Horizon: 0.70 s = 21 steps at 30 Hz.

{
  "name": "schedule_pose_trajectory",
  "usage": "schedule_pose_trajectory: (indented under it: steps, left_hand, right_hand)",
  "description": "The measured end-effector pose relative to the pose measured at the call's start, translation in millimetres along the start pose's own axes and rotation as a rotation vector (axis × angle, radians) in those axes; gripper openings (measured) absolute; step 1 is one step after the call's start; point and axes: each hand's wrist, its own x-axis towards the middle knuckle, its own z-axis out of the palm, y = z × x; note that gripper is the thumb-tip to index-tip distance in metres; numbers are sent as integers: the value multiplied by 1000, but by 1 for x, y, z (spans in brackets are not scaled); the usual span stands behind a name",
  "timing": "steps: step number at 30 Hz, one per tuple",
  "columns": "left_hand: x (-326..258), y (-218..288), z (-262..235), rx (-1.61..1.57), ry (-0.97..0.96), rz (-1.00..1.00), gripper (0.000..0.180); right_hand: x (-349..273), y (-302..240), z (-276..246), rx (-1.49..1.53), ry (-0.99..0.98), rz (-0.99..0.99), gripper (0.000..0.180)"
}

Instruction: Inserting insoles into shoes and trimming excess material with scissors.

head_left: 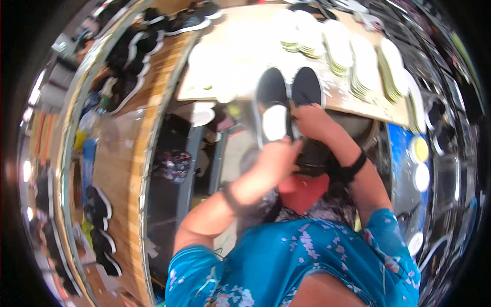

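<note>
Two dark slip-on shoes with pale soles are side by side at the near edge of the work table, toes pointing away from me. My left hand (279,159) is closed on the heel end of the left shoe (271,88), which reaches out past the table edge. Inside that shoe a white insole (275,123) shows. At the heel of the right shoe (307,86) my right hand (313,122) has its fingers bent round the opening, hiding the inside. The left hand is slightly blurred.
Several stacks of white insoles (364,64) with yellow-green edges stand along the right of the pale table (230,61). A wooden shelf (134,169) at the left carries dark shoes (137,66). Round yellow and white lids or discs (419,148) lie on a blue surface at right.
</note>
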Motion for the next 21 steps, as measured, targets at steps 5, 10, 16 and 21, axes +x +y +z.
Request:
schedule_pose_trajectory:
  steps: [5, 10, 16, 21]
  left_hand:
    - [32, -4, 7, 173, 63, 70, 24]
    - [0, -24, -57, -171, 654, 95, 42]
    - [-137, -9, -188, -412, 705, 93, 34]
    - [-239, 9, -250, 106, 849, 40, 37]
  right_hand:
    - [1, -20, -31, -188, -33, -50, 16]
    - [-70, -9, -92, 331, 812, -28, 26]
    - [-103, 11, -83, 458, 667, 213, 24]
    - [-100, -19, -20, 216, 261, -151, 23]
